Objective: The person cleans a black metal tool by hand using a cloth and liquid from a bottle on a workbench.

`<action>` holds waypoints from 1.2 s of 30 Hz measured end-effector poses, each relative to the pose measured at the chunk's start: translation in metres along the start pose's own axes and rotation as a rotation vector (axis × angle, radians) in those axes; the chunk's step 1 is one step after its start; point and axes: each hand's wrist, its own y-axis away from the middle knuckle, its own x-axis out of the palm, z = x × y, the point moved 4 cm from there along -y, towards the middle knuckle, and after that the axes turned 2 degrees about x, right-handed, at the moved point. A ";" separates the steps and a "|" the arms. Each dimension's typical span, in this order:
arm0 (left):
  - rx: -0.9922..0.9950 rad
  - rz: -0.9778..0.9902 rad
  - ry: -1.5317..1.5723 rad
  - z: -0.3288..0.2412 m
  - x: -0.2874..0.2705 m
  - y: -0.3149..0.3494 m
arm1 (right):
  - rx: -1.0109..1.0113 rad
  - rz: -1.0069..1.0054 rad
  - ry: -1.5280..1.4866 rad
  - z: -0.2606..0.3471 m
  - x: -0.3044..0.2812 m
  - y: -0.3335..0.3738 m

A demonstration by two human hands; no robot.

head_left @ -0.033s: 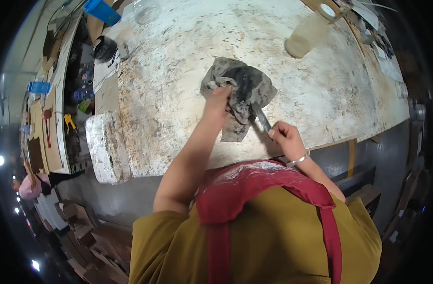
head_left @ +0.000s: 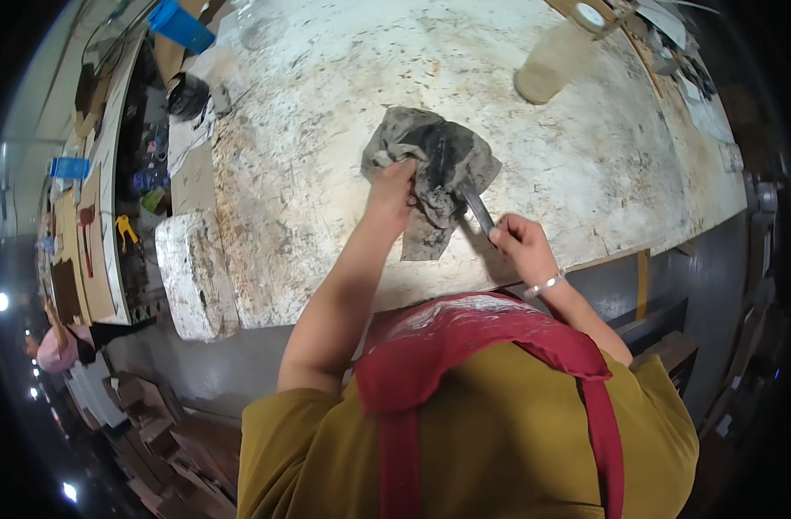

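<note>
A crumpled grey rag with black stains lies on the worn white worktable in front of me. My left hand is closed on the rag's left side, bunching the cloth. My right hand pinches the near end of a narrow, flat grey metal strip between thumb and fingers. The strip slants away to the left, and its far end is hidden in the folds of the rag, so I cannot tell what kind of tool it is.
A cloudy jar stands at the back right. At the far left are a black-smeared can and a blue container. A paint-crusted white block sits at the table's left edge. Another person is far off, lower left.
My right hand and the strip's near end have shifted very slightly; the strip still reaches into the rag. My left hand keeps its hold on the cloth.
</note>
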 end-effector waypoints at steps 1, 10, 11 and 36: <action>-0.001 0.031 0.013 -0.003 0.002 0.003 | -0.031 -0.004 0.048 0.005 -0.001 -0.010; 0.037 -0.014 -0.322 -0.001 0.017 0.011 | -0.211 -0.013 0.352 0.000 0.036 -0.068; 0.039 -0.058 -0.322 -0.002 0.017 0.013 | -0.210 -0.011 0.348 -0.002 0.037 -0.068; 0.081 -0.188 -0.314 0.002 0.011 0.005 | -0.164 -0.011 0.183 -0.005 0.043 -0.042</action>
